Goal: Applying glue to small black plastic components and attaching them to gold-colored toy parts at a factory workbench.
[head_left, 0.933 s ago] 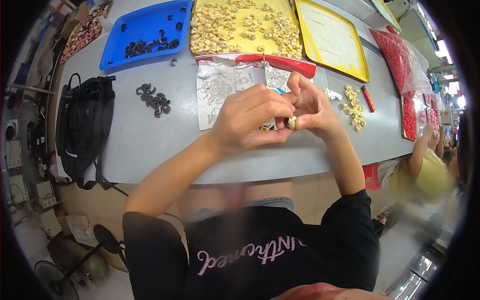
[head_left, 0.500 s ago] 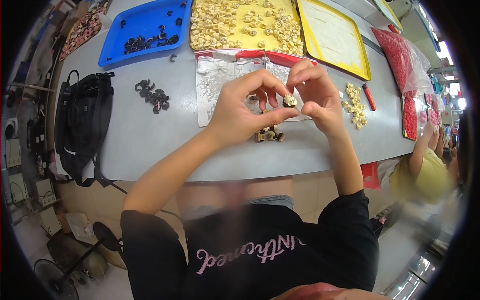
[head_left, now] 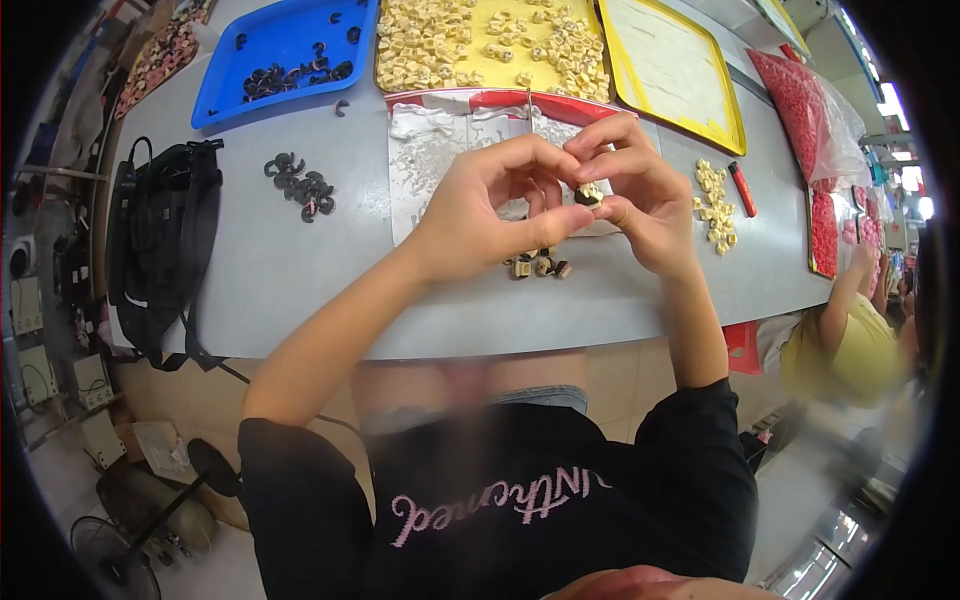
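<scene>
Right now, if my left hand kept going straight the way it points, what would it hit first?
Most likely your right hand, just beyond the small black and cream piece at your left hand's fingertips; depth between the fingers is hard to judge.

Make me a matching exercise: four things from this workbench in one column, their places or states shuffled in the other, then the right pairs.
Things
1. black-and-cream piece
2. blue tray
3. black bag
4. red stick-shaped object

Places or states
A. just right of the small cream pile
B. left of the loose dark pile
C. held between the left hand and the right hand
D. holding scattered dark curved pieces

Right pairs: 1-C, 2-D, 3-B, 4-A
</scene>
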Demonstrator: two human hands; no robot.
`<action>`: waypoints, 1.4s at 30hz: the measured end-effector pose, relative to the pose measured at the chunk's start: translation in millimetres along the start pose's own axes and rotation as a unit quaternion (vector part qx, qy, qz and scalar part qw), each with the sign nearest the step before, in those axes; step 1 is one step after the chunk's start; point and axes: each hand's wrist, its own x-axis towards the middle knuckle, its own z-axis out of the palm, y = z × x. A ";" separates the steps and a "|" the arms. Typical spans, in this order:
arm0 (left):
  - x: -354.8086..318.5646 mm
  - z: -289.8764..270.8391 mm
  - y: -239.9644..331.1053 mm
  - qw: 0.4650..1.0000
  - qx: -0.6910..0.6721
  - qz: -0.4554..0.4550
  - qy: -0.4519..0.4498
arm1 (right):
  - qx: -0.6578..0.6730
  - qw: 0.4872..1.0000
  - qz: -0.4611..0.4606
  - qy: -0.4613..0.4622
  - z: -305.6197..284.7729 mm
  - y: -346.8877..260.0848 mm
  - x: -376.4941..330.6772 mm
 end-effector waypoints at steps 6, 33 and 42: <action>1.8 -1.8 -5.7 0.999 -0.022 0.020 0.012 | -0.062 0.998 -0.009 0.016 2.4 -0.5 -0.7; 6.9 -6.4 -17.0 0.890 0.329 0.278 0.152 | -0.074 0.997 -0.007 0.029 3.2 2.9 -0.9; 8.2 -4.0 -17.0 0.837 0.384 0.362 0.143 | -0.010 0.999 0.032 0.042 8.2 7.8 -6.8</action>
